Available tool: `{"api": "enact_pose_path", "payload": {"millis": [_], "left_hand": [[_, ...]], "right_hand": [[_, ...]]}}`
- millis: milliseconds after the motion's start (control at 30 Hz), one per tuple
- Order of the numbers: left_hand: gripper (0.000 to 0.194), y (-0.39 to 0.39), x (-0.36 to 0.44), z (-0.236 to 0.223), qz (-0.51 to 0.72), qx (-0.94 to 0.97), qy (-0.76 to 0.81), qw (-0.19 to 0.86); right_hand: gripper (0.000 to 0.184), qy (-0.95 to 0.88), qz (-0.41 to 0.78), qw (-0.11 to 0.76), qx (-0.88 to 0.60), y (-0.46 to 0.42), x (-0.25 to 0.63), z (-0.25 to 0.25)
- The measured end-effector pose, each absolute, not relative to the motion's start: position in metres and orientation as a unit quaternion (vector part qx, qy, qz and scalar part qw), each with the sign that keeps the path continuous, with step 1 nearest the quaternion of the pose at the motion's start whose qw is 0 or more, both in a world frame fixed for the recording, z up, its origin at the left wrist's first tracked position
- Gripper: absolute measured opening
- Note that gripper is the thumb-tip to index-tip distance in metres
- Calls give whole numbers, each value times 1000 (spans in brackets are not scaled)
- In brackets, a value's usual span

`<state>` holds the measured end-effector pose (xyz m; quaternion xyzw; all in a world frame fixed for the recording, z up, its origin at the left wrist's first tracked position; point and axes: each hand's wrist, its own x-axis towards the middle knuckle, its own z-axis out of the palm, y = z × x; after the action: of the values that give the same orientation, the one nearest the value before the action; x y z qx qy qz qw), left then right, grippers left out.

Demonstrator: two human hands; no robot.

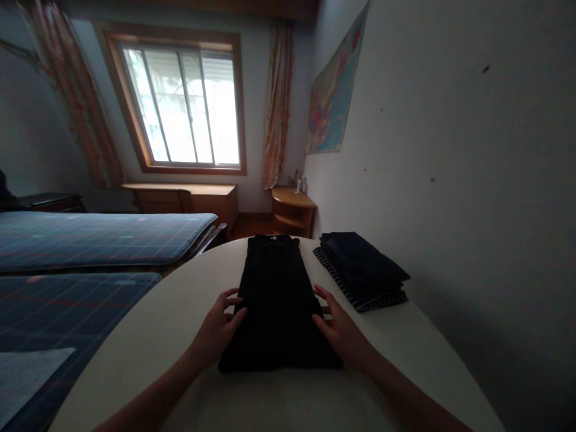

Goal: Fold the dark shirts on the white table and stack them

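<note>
A black garment [276, 300] lies folded into a long narrow shape on a round white table [148, 336], its collar end toward the far rim. My left hand [220, 330] rests against the garment's left edge with fingers stretched out and apart. My right hand [337, 327] lies on the right edge in the same way, fingers flat. Neither hand grips the cloth.
A stack of folded dark clothes [362, 270], with a striped piece at the bottom, sits on the table's right side near the wall. Beds with blue plaid covers [90, 240] stand to the left. A wooden desk [189, 198] and corner shelf [292, 210] stand under the window.
</note>
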<state>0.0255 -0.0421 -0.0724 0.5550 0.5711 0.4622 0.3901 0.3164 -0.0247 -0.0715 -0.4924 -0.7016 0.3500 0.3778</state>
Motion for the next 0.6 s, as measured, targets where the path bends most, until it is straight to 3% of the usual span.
{"api": "enact_pose_path", "payload": {"millis": [133,233,367,500,600], "left_hand": [[74,-55,23,-70,437,571,540,437],[62,-56,23,-64,458,591,527,403],[55,-42,23,-63,503,588,517,367],[60,-31,18,-75,487,566,542,386],[53,-35,11,-77,467,593,570,324]], "right_hand": [[46,-722,318,378,-485,-30,320,-65],[31,-730,287,395,-478,-29,320,-57],[34,-734,269,420,-460,-15,320,-57],[40,-760,241,368,-478,-12,322,-64],[34,-799,192,314,-475,-30,320,-58]]}}
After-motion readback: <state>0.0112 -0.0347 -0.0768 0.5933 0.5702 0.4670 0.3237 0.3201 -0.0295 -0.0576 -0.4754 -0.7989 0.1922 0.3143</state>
